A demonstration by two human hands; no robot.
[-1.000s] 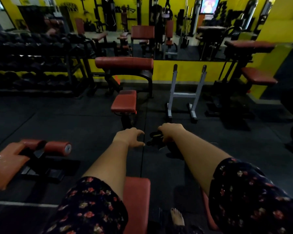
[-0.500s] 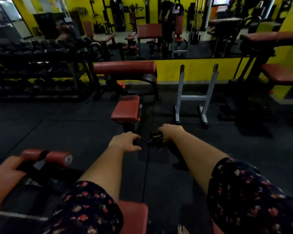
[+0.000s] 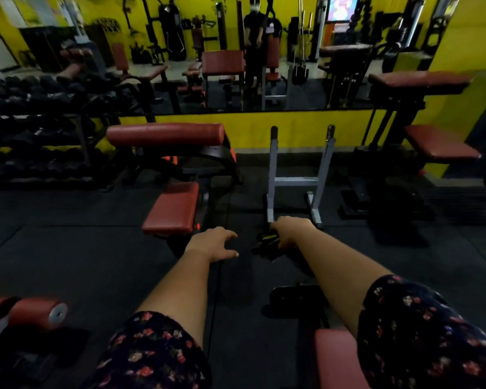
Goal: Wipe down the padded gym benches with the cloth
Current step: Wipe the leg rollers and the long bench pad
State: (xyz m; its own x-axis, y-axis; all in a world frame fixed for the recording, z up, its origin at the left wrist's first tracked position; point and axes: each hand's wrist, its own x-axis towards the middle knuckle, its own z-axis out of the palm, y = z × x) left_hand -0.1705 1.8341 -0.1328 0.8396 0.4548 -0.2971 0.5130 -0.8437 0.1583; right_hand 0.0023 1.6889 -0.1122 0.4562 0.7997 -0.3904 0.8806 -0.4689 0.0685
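Both my arms reach forward over the dark floor. My right hand (image 3: 291,230) is closed on a dark cloth (image 3: 267,240) with yellow-green marks, which hangs left of the fist. My left hand (image 3: 212,244) is empty, fingers spread, just left of the cloth and apart from it. Ahead stands a red padded bench: its small seat pad (image 3: 173,207) lies just beyond my left hand, and its long rolled arm pad (image 3: 166,134) sits behind that. A red pad (image 3: 338,360) shows at the bottom under my right arm.
A grey bar stand (image 3: 296,179) stands right of the bench. A dumbbell rack (image 3: 34,141) fills the left. More red benches (image 3: 441,147) stand at the right. A red roller pad (image 3: 34,313) is at lower left. A mirror along the yellow wall reflects a standing person (image 3: 254,37).
The view has moved forward and tilted up: the bench and bar stand are closer, the near pads slid down and out. My left hand's fingers spread wider; my right hand keeps the cloth.
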